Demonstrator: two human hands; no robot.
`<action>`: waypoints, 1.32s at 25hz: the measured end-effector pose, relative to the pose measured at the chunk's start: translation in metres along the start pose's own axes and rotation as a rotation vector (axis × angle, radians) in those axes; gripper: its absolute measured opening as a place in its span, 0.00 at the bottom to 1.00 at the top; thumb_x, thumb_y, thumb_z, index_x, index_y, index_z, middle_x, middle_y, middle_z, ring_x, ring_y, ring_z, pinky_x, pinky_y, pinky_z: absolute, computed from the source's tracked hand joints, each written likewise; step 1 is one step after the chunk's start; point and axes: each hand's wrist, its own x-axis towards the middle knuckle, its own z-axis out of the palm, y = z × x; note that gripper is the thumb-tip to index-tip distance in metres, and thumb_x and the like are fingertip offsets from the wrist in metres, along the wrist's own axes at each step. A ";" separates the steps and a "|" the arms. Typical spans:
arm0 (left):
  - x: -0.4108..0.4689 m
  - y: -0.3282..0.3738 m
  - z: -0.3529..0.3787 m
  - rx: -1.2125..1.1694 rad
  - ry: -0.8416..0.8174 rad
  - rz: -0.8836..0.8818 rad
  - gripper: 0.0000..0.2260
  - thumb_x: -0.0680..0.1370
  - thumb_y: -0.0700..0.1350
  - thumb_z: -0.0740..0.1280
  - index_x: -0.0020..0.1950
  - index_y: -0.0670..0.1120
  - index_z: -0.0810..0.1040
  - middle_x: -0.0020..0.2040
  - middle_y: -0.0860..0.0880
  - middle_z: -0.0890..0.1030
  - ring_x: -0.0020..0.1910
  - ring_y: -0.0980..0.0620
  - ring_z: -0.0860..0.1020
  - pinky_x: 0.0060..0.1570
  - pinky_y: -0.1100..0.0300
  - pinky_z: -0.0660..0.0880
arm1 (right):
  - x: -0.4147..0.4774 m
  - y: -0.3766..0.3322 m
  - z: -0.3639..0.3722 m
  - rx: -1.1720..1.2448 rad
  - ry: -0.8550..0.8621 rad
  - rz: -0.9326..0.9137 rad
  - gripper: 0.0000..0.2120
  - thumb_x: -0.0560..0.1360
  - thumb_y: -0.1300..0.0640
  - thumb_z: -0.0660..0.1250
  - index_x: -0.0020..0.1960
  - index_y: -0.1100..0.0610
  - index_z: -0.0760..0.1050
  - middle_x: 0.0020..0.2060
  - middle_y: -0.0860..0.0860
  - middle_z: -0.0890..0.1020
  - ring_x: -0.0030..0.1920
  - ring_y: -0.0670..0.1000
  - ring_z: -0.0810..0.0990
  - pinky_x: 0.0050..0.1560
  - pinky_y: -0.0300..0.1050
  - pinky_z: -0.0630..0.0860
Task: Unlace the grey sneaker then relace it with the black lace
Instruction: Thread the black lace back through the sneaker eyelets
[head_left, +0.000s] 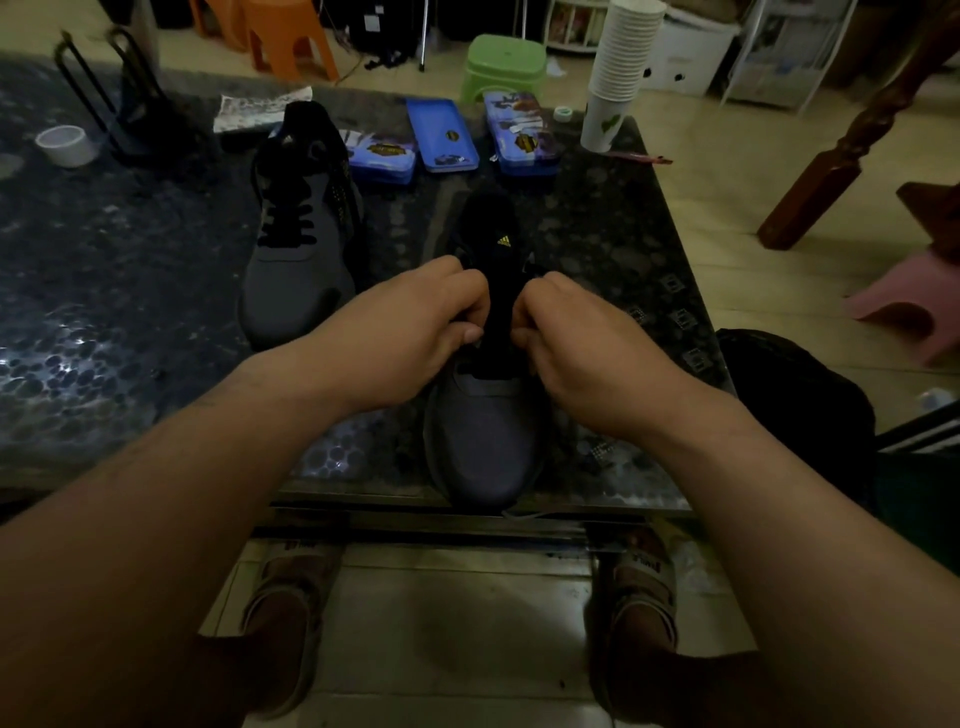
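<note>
A grey sneaker (485, 441) with a black tongue and a yellow logo stands at the table's front edge, toe toward me. My left hand (415, 332) grips its left eyelet side, fingers curled at the tongue. My right hand (576, 338) grips the right eyelet side in the same way. The hands hide the eyelets and any black lace between them. A thin pale lace end (524, 515) lies at the table edge under the toe.
A second grey sneaker (298, 244) with black laces stands to the left. Blue tins (441, 135) and a stack of paper cups (621, 67) are at the back. A tape roll (66, 145) lies far left. The dark patterned table (104, 312) ends just behind my feet.
</note>
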 end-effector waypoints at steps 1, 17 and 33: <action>0.000 0.002 0.000 0.000 0.009 -0.007 0.07 0.82 0.45 0.65 0.48 0.55 0.69 0.46 0.55 0.69 0.43 0.51 0.72 0.43 0.50 0.71 | 0.000 -0.002 -0.001 0.030 -0.011 0.040 0.02 0.82 0.55 0.62 0.52 0.53 0.71 0.50 0.51 0.73 0.49 0.52 0.75 0.49 0.52 0.72; -0.003 0.000 -0.005 -0.039 -0.021 -0.040 0.08 0.81 0.45 0.67 0.50 0.57 0.70 0.47 0.54 0.71 0.47 0.49 0.74 0.48 0.46 0.75 | 0.005 0.001 -0.004 0.231 -0.033 0.191 0.03 0.82 0.55 0.67 0.50 0.53 0.78 0.46 0.45 0.77 0.47 0.45 0.77 0.46 0.39 0.71; -0.003 0.014 0.012 -0.210 0.021 -0.574 0.21 0.75 0.60 0.72 0.56 0.49 0.69 0.48 0.51 0.78 0.43 0.54 0.77 0.36 0.56 0.69 | 0.005 -0.014 0.004 0.396 -0.012 0.509 0.17 0.72 0.47 0.76 0.52 0.54 0.74 0.49 0.52 0.79 0.46 0.49 0.79 0.39 0.47 0.74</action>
